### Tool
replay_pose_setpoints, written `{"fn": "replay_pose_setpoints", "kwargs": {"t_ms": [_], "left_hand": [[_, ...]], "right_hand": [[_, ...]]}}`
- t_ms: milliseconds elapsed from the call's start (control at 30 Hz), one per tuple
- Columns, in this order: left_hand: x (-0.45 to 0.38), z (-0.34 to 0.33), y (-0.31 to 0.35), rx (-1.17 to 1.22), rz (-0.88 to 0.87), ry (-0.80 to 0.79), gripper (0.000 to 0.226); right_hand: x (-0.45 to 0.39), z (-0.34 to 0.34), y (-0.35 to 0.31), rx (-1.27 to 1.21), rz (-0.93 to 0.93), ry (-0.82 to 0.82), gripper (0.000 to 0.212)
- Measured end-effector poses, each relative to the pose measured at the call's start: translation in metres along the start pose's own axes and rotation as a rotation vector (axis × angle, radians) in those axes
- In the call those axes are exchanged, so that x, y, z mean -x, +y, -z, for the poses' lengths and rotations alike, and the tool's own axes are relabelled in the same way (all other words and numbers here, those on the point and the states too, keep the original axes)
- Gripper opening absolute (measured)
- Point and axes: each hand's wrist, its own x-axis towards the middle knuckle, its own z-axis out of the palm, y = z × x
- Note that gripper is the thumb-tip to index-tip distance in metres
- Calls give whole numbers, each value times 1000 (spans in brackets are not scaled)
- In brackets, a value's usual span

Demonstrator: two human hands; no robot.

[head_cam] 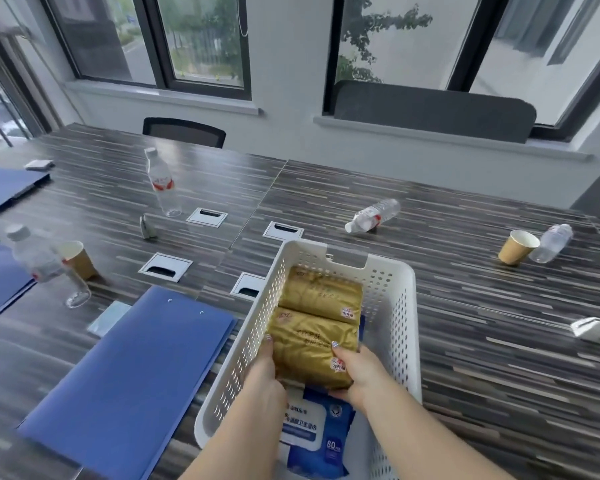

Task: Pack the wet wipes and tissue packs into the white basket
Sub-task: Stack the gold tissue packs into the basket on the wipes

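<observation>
Inside white basket (394, 306): both hands, left (262, 370) and right (361, 374), grip near gold tissue pack (310, 344).

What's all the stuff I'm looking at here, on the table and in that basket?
white basket: one, white, near table edge
tissue packs: two, gold, inside the basket
wet wipes pack: one, blue and white, near end of the basket
water bottles: four, clear, scattered over the table
paper cups: two, brown, one at each side
folders: several, blue, left side
table: one, dark striped
chair: one, black, far side
left hand: grips the nearer tissue pack's left side
right hand: grips its right side
</observation>
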Motion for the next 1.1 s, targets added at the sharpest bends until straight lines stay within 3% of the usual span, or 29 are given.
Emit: {"fn": "replay_pose_setpoints", "kwargs": {"t_ms": [467,533,633,667,800,933,1100], "left_hand": [[-5,-4,4,56,21,37,56],[4,-7,3,68,19,-31,51],[19,-12,7,77,29,-133,46],[23,-12,8,49,21,-153,43],[40,-13,13,55,-17,-168,46],[65,-14,4,156,17,-151,54],[108,-44,-19,143,-124,-241,58]], "right_hand": [[-6,-4,-2,38,-24,23,16],[-4,-4,-1,79,-3,37,34],[-25,1,6,170,148,93,96],[-26,2,5,195,191,96,103],[21,-9,-22,224,331,77,62],[47,1,-37,268,426,11,63],[69,32,-51,157,478,-122,47]]}}
